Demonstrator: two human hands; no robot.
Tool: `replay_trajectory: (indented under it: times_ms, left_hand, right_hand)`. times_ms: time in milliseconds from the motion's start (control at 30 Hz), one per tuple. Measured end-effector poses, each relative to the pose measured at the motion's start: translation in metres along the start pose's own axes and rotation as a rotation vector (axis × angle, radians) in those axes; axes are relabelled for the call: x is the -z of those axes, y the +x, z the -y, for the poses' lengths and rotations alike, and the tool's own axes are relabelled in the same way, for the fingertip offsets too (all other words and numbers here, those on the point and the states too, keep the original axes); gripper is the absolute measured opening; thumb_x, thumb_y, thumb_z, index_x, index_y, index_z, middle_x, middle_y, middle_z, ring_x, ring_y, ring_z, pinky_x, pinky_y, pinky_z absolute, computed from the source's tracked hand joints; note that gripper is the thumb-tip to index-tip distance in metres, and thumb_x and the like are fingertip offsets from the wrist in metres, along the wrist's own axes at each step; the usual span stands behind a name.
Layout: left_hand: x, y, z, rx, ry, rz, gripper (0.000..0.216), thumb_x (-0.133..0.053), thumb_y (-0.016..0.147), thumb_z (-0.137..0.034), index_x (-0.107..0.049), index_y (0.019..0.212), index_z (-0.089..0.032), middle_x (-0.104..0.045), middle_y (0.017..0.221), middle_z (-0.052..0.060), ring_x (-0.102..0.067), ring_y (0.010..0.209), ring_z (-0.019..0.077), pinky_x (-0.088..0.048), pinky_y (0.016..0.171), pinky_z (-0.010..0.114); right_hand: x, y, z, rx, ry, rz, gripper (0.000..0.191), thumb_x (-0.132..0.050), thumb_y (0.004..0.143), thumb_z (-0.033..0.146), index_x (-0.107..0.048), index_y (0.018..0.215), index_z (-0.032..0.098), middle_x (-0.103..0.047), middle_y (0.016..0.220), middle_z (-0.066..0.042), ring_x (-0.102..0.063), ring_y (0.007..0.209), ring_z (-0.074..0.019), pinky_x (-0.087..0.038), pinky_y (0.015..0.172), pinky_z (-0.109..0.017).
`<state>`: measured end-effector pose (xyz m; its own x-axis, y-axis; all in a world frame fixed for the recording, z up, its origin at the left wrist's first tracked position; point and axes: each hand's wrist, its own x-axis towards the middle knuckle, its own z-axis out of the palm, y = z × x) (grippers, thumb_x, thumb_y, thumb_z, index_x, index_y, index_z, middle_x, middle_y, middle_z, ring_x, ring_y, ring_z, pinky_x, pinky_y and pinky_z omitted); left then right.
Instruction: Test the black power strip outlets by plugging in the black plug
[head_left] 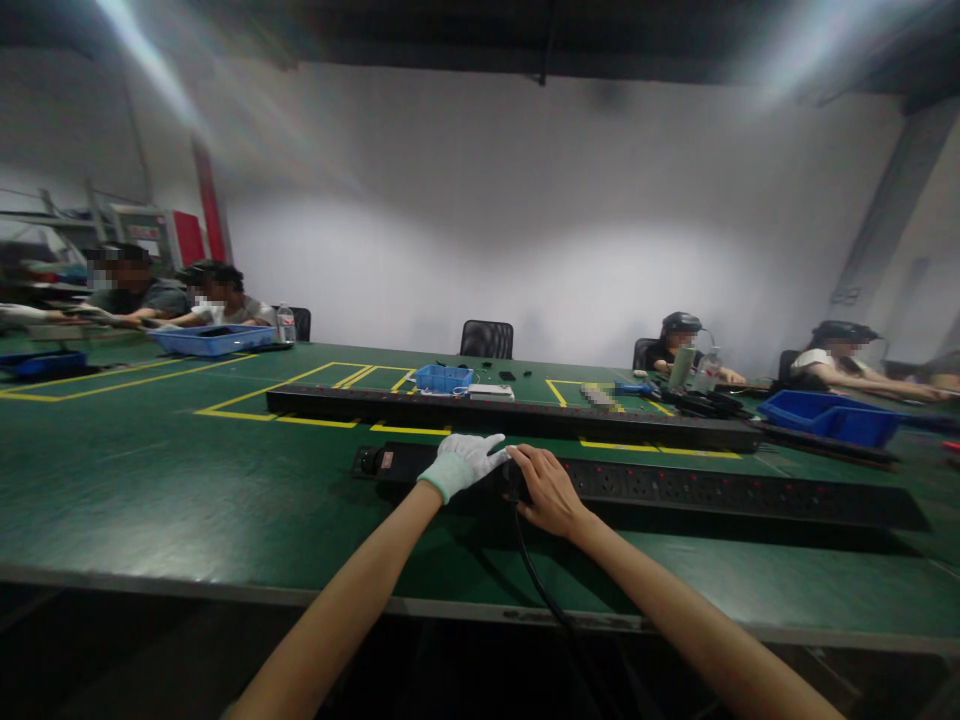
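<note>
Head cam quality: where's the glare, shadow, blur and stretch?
Head view: pale light streaks near both top corners; wall lit unevenly, ceiling dark; sheen on the green tabletop at lower left; dark shadow below the nearer black power strip; things towards the side edges look smeared and stretched, likely lens distortion.

Landmark: the near power strip (750,493). Bare worktop (247,510) off its left end; I can pass there. Along its near side, room too, save where the black cable (538,575) hangs. Beyond it, a second long strip (525,417) bars low reaching; behind its right part, a blue bin (840,422).
</note>
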<state>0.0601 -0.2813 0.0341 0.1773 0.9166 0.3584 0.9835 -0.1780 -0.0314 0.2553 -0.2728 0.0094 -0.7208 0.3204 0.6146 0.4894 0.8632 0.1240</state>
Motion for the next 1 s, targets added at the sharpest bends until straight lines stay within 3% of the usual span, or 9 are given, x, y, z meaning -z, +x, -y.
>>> replay_trajectory:
  times_ms: [100,267,567,700,833,1000]
  left_hand:
    - [0.001,0.000,-0.001,0.030,-0.005,0.010,0.059,-0.021,0.087,-0.063,-0.058,0.118,-0.029,-0.069,0.097,0.009,-0.063,0.090,0.0273,-0.042,0.075,0.036]
    - [0.000,0.002,-0.001,0.042,-0.037,0.005,0.060,-0.022,0.087,-0.063,-0.065,0.107,-0.027,-0.069,0.089,0.010,-0.063,0.087,0.0278,-0.042,0.073,0.036]
    - [-0.008,0.002,0.003,0.016,-0.224,-0.068,0.051,-0.035,0.087,-0.058,-0.056,0.121,-0.027,-0.065,0.107,0.012,-0.057,0.103,0.0304,-0.038,0.086,0.040]
    - [-0.012,0.002,0.005,-0.025,-0.398,-0.131,0.050,-0.041,0.086,-0.053,-0.056,0.122,-0.023,-0.061,0.115,0.014,-0.052,0.111,0.0332,-0.030,0.096,0.047]
    - [-0.010,0.004,0.005,-0.098,-0.647,-0.206,0.048,-0.042,0.085,-0.053,-0.055,0.123,-0.026,-0.054,0.129,0.007,-0.042,0.123,0.0279,-0.020,0.106,0.041]
    - [0.002,0.010,0.003,-0.215,-1.015,-0.262,0.057,-0.015,0.093,-0.049,-0.045,0.133,-0.021,-0.046,0.136,0.003,-0.040,0.126,0.0192,-0.024,0.108,0.034]
  right_hand:
    - [0.000,0.000,0.000,0.002,-0.003,-0.003,0.072,-0.061,0.075,0.026,-0.027,0.137,0.012,-0.044,0.126,-0.016,-0.043,0.110,-0.0283,-0.035,0.098,-0.045]
    - [0.000,0.000,0.000,0.008,-0.002,-0.007,0.073,-0.061,0.075,0.026,-0.027,0.137,0.014,-0.044,0.126,-0.016,-0.044,0.109,-0.0282,-0.036,0.096,-0.046]
    - [0.000,0.000,-0.001,0.009,0.000,-0.008,0.072,-0.060,0.076,0.027,-0.026,0.138,0.013,-0.044,0.127,-0.016,-0.044,0.110,-0.0282,-0.036,0.096,-0.045]
    - [0.000,0.000,-0.001,0.017,-0.001,-0.005,0.072,-0.059,0.075,0.024,-0.025,0.138,0.013,-0.044,0.127,-0.016,-0.044,0.111,-0.0278,-0.035,0.097,-0.045]
    - [-0.001,0.000,-0.002,0.010,-0.001,-0.009,0.078,-0.060,0.073,0.024,-0.021,0.139,0.010,-0.045,0.125,-0.017,-0.043,0.111,-0.0286,-0.036,0.096,-0.045]
    - [-0.003,-0.001,-0.003,0.010,0.014,-0.020,0.079,-0.059,0.075,0.028,-0.017,0.141,0.010,-0.047,0.124,-0.018,-0.045,0.112,-0.0286,-0.036,0.095,-0.046]
